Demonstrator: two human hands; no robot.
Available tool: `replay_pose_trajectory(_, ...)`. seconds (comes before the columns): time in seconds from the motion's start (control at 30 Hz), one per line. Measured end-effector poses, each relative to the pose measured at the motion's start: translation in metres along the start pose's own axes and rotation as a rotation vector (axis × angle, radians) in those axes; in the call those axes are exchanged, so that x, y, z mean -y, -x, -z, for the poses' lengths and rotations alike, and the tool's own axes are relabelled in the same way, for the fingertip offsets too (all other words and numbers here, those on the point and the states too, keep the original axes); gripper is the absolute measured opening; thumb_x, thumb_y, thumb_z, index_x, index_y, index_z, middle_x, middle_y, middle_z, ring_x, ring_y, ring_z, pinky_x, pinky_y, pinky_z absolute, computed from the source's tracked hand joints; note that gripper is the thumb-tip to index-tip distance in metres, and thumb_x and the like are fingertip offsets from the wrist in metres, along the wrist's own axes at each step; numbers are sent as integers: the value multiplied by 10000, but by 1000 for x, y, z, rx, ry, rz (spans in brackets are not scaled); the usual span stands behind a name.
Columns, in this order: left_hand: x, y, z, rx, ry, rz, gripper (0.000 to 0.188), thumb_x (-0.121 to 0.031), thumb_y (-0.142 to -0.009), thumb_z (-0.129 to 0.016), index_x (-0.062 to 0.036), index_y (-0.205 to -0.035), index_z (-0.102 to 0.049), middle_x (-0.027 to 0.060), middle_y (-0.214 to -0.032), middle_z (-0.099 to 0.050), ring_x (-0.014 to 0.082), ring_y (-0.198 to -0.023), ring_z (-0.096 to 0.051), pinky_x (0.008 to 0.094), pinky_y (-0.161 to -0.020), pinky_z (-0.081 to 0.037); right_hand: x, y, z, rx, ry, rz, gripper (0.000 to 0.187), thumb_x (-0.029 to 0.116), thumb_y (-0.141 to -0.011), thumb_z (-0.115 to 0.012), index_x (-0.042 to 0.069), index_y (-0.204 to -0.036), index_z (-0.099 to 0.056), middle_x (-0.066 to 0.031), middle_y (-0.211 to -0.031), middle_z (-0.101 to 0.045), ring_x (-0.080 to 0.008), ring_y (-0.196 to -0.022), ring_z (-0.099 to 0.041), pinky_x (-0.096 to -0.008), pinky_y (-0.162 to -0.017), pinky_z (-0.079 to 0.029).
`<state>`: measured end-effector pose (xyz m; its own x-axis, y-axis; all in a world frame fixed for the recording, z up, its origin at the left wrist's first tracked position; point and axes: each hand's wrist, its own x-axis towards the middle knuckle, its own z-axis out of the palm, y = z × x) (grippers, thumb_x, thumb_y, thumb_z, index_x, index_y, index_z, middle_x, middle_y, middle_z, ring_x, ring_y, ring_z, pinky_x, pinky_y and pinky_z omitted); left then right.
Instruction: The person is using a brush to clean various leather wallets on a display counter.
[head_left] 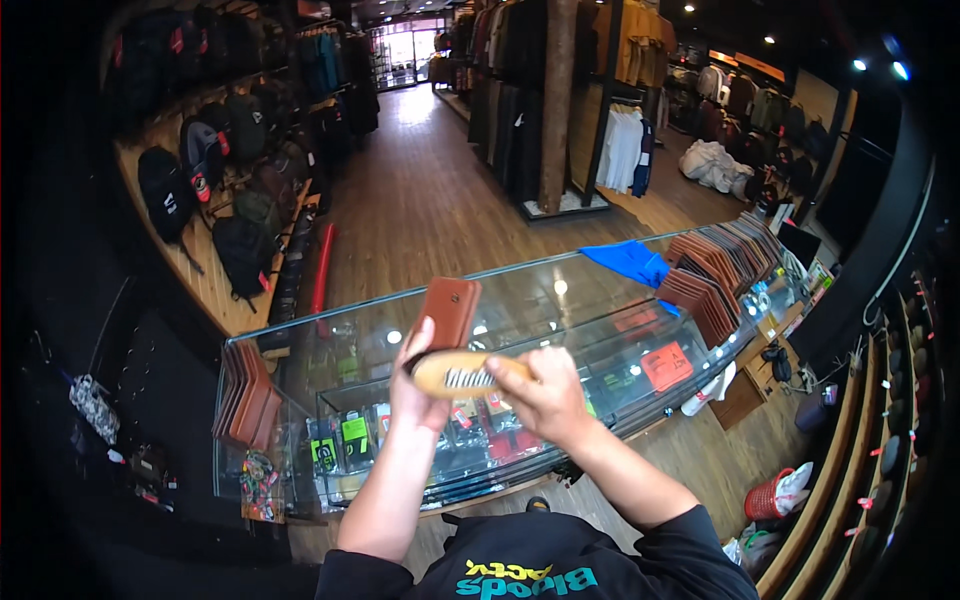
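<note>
Over the glass counter, my left hand is closed around a brown leather wallet that stands tilted up, its far part showing above my fingers. My right hand grips an oval wooden brush with dark printing on its pale back. The brush lies across in front of the wallet's lower part and of my left fingers. Its bristles face away and show only as a dark, blurred edge at the left end, so I cannot tell whether they touch the leather.
The glass display counter holds packaged goods inside. A row of brown wallets stands at its left end, and more wallets line the right end beside a blue cloth. Backpacks hang at left; a red basket stands lower right.
</note>
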<state>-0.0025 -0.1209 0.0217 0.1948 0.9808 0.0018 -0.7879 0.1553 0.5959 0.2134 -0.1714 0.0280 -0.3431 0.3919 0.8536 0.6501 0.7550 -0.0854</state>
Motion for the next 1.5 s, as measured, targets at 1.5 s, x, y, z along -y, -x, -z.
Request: replay_pose_trajectory(1.5, 120, 2, -99, 628, -672, 68, 797, -104, -832, -990, 2, -1544, -648, 101, -1433, -754, 190, -1311, -701, 390, -1168, -528, -63, 134, 139, -294, -1426, -1082, 486, 438, -1183, -596, 54, -1480, -606, -61, -1264, -733, -115, -1055, -701, -314, -934, -579)
